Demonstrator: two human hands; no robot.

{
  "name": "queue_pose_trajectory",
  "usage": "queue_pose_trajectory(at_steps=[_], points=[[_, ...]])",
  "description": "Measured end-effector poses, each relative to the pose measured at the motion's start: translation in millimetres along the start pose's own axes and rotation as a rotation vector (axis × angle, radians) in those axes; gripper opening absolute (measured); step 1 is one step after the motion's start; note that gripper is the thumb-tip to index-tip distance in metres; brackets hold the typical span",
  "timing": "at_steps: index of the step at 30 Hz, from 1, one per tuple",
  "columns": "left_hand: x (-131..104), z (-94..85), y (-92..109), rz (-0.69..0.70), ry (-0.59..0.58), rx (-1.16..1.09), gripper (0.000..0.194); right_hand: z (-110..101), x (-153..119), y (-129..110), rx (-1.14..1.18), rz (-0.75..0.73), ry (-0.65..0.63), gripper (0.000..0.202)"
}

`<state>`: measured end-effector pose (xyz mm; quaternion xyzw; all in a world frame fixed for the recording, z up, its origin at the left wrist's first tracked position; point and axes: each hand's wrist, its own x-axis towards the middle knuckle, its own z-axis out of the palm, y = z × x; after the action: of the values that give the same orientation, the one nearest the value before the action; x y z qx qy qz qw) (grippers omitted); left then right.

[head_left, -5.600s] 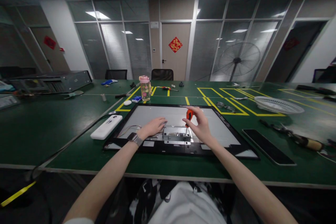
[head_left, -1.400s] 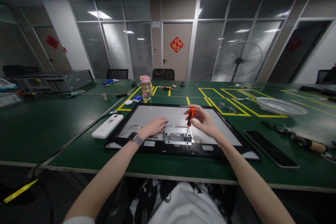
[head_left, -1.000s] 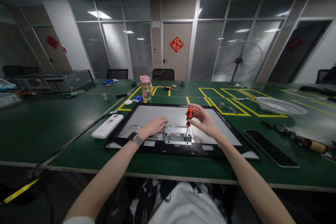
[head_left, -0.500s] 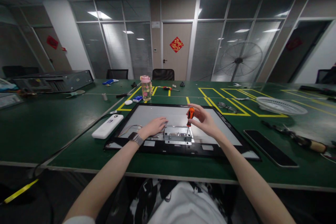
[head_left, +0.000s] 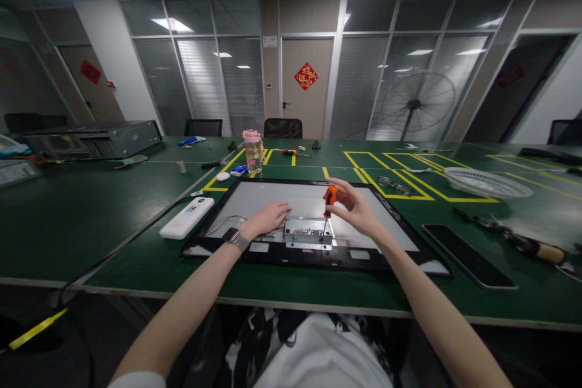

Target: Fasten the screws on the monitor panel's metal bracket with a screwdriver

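Note:
A flat screen panel [head_left: 386, 218] with a black frame and pale grey back lies on the green table in front of me. Near its front edge sits a silver metal bracket [head_left: 302, 234]. My right hand [head_left: 352, 206] grips an orange and black screwdriver [head_left: 331, 197], held upright. The screwdriver's tip reaches down to the right end of the bracket; the screw itself is too small to make out. My left hand [head_left: 270, 219], with a watch at the wrist, lies with fingers stretched out on the panel and the bracket's left side. Thin wires [head_left: 225, 224] run left of that hand.
A white power bank [head_left: 187, 219] with a black cable lies left of the panel, a dark phone [head_left: 468, 256] to the right. Behind stand a pink-lidded bottle [head_left: 253, 153] and another screwdriver [head_left: 293, 153]. Glasses [head_left: 393, 185] and a white basket [head_left: 486, 183] lie at the right.
Almost nothing differs. The orange screwdriver stays upright over the bracket in my right hand, and my left hand keeps its place.

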<state>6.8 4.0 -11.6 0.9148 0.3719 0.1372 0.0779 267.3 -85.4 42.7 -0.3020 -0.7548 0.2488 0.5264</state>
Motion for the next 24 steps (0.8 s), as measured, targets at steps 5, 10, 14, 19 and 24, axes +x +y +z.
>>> queue_pose_trajectory(at_steps=[5,10,14,19,24], points=[[0,-2.3,4,-0.006,-0.005,0.001,0.037,-1,-1,-8,0.069,0.001,-0.043,0.046],[1,1.2,0,0.001,0.001,0.006,0.037,-1,-1,-6,-0.022,0.001,-0.008,0.044],[1,3.1,-3,0.003,0.009,-0.006,0.038,-2,-1,1,-0.035,0.003,0.014,0.048],[1,0.8,0,0.001,0.002,0.015,0.037,-1,-1,-4,0.046,-0.01,-0.019,0.049],[0,-0.8,2,-0.005,-0.005,0.023,0.037,-1,-1,-9,0.026,0.008,-0.045,0.046]])
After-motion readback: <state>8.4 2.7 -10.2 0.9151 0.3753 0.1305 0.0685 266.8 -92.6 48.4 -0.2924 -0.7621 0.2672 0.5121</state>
